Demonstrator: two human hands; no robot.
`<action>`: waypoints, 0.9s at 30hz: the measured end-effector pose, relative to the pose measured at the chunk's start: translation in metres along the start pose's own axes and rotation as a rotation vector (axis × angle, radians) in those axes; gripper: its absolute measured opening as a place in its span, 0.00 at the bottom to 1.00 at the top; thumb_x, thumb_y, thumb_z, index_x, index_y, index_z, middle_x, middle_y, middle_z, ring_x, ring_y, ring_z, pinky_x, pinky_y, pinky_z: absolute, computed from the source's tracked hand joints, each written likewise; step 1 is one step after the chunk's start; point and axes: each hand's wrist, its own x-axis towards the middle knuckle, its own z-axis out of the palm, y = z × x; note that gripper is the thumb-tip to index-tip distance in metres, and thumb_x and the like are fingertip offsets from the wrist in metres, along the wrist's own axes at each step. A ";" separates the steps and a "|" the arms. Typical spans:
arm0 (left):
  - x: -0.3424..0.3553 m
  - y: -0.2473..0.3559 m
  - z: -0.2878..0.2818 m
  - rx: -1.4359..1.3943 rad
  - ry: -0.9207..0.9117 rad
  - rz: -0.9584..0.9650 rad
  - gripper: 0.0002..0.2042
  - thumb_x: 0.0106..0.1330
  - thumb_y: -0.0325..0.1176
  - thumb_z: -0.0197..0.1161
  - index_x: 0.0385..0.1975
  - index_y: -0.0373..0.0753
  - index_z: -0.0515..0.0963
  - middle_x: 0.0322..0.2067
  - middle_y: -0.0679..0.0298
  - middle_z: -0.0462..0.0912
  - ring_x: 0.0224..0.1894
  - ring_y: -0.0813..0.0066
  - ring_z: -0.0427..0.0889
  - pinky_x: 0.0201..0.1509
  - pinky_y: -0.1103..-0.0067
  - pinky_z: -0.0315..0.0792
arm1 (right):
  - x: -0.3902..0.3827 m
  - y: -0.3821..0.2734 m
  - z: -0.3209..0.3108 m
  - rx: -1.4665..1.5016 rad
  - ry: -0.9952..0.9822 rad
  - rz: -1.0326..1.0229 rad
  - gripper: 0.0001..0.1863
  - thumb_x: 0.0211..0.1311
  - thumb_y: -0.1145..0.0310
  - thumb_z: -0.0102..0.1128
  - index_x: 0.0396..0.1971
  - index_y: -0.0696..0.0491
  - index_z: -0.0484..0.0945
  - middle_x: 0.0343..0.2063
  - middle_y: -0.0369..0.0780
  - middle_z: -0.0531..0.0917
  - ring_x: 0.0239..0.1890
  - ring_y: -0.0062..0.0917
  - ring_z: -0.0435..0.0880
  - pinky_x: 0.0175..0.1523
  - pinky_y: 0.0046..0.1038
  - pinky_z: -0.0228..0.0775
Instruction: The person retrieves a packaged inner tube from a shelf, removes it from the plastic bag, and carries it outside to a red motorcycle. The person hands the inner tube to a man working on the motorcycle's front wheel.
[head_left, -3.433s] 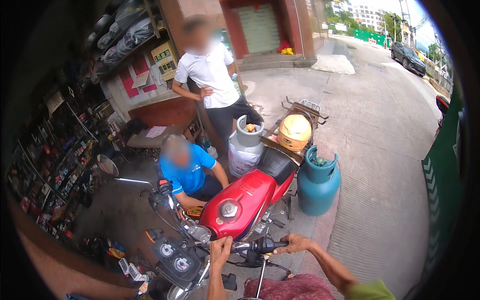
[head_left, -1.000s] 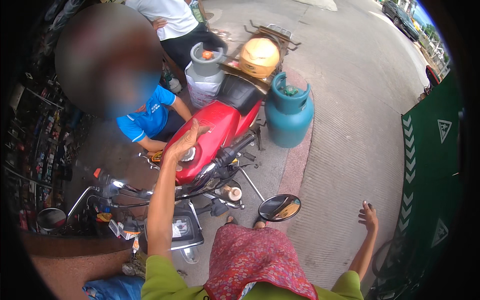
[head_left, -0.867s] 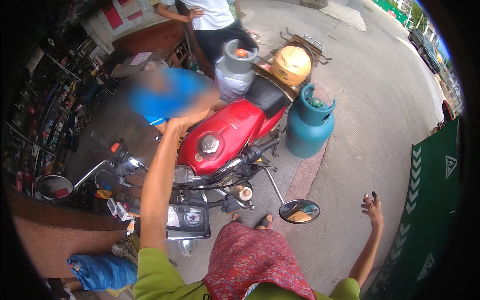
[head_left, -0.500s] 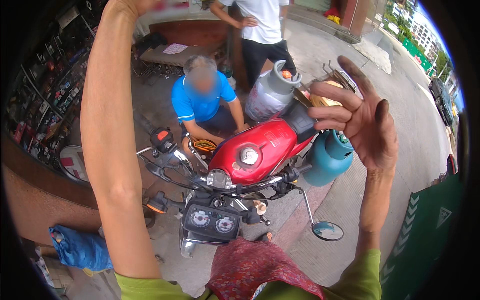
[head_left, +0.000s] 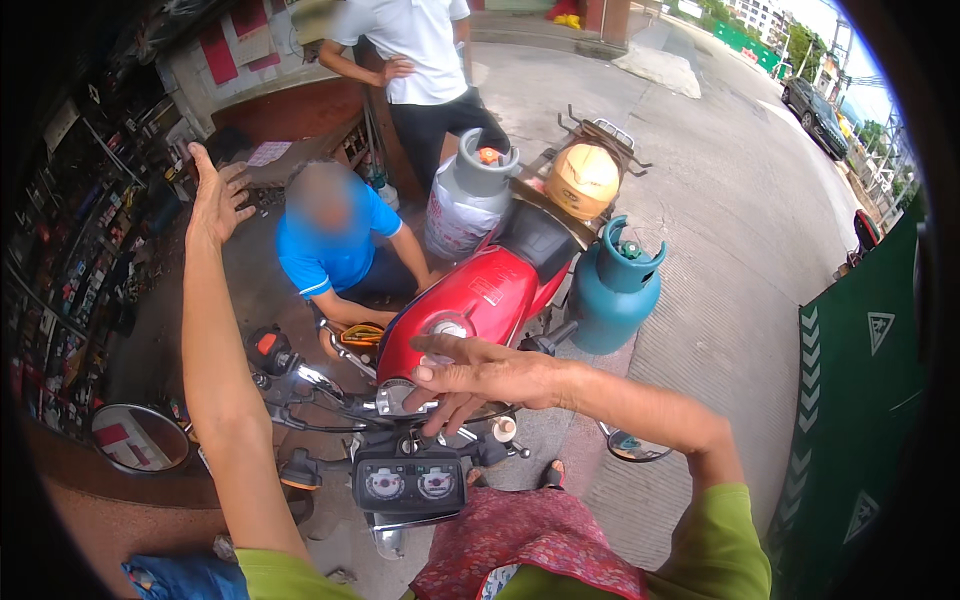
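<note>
In front of me stands a motorcycle with a red fuel tank (head_left: 500, 290) and a twin-dial instrument panel (head_left: 410, 485). My right hand (head_left: 480, 372) hovers palm down over the near end of the tank and the handlebar, fingers apart and nothing in them. Raised at the left, my left hand (head_left: 216, 192) is open with spread fingers and holds nothing. A person in a blue shirt (head_left: 325, 245) crouches beyond the tank, reaching to the motorcycle's far side; that person's hands are partly hidden.
Gas cylinders hang by the seat, one grey (head_left: 460, 210), one teal (head_left: 615, 295). A yellow helmet (head_left: 583, 182) sits behind. Another person in a white shirt (head_left: 430, 50) stands farther back. Round mirrors (head_left: 140, 438) flank the handlebar; crowded shelves line the left, a green barrier (head_left: 860, 400) the right.
My right hand has swung down and left from beside the seat to over the tank. My left hand has come lower into full view. The whole scene has shifted left as my head turned.
</note>
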 end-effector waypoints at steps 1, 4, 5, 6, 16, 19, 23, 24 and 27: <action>0.000 -0.004 0.004 0.058 -0.031 -0.014 0.63 0.46 0.85 0.27 0.68 0.29 0.47 0.70 0.40 0.40 0.73 0.45 0.33 0.71 0.51 0.35 | -0.014 0.001 -0.004 -0.015 0.030 -0.024 0.56 0.60 0.40 0.57 0.68 0.63 0.36 0.51 0.55 0.75 0.42 0.37 0.84 0.43 0.29 0.79; -0.006 -0.013 0.019 0.196 -0.178 -0.046 0.63 0.45 0.86 0.28 0.67 0.29 0.51 0.68 0.40 0.46 0.72 0.45 0.41 0.71 0.52 0.39 | -0.076 0.001 -0.028 -0.081 0.125 -0.108 0.54 0.61 0.40 0.55 0.69 0.62 0.37 0.54 0.55 0.72 0.42 0.38 0.84 0.45 0.31 0.79; -0.011 -0.013 0.028 0.235 -0.219 -0.045 0.63 0.44 0.86 0.27 0.67 0.29 0.53 0.68 0.40 0.50 0.72 0.46 0.44 0.70 0.52 0.40 | -0.103 0.004 -0.044 -0.089 0.173 -0.122 0.52 0.62 0.41 0.54 0.69 0.61 0.38 0.56 0.55 0.71 0.43 0.38 0.84 0.47 0.32 0.78; -0.020 -0.007 0.031 0.273 -0.255 -0.022 0.63 0.44 0.86 0.27 0.66 0.29 0.54 0.67 0.41 0.53 0.71 0.47 0.47 0.70 0.53 0.40 | -0.134 0.001 -0.055 -0.123 0.235 -0.141 0.51 0.63 0.42 0.54 0.69 0.61 0.38 0.56 0.55 0.71 0.42 0.37 0.84 0.47 0.33 0.78; -0.085 0.043 0.104 0.358 -0.422 0.177 0.55 0.50 0.83 0.25 0.60 0.36 0.68 0.59 0.56 0.69 0.63 0.63 0.64 0.67 0.62 0.51 | -0.441 0.011 -0.127 -0.389 1.177 -0.590 0.50 0.55 0.48 0.65 0.67 0.64 0.49 0.44 0.55 0.81 0.33 0.40 0.87 0.33 0.35 0.83; -0.111 0.072 0.116 0.305 -0.452 0.372 0.56 0.50 0.83 0.26 0.62 0.36 0.66 0.61 0.55 0.68 0.66 0.62 0.61 0.68 0.61 0.51 | -0.493 0.007 -0.122 -0.576 1.385 -0.691 0.49 0.55 0.46 0.64 0.67 0.61 0.53 0.42 0.52 0.82 0.31 0.35 0.87 0.31 0.31 0.83; -0.128 0.076 0.128 0.289 -0.379 0.525 0.55 0.51 0.81 0.24 0.64 0.36 0.64 0.64 0.55 0.64 0.69 0.61 0.57 0.71 0.62 0.48 | -0.508 0.014 -0.133 -0.544 1.572 -0.766 0.46 0.55 0.46 0.64 0.66 0.57 0.56 0.42 0.49 0.83 0.29 0.31 0.88 0.29 0.27 0.83; -0.127 0.067 0.134 0.307 -0.357 0.501 0.56 0.52 0.81 0.22 0.62 0.35 0.65 0.64 0.55 0.64 0.69 0.58 0.55 0.71 0.61 0.45 | -0.508 0.021 -0.136 -0.514 1.595 -0.729 0.46 0.54 0.46 0.65 0.66 0.58 0.57 0.41 0.49 0.83 0.29 0.31 0.87 0.29 0.27 0.82; -0.133 0.047 0.127 0.435 -0.361 0.316 0.55 0.52 0.81 0.21 0.62 0.35 0.65 0.64 0.53 0.63 0.70 0.57 0.54 0.72 0.60 0.44 | -0.495 0.040 -0.160 -0.461 1.629 -0.613 0.49 0.51 0.45 0.66 0.66 0.58 0.56 0.41 0.52 0.81 0.28 0.30 0.87 0.28 0.26 0.82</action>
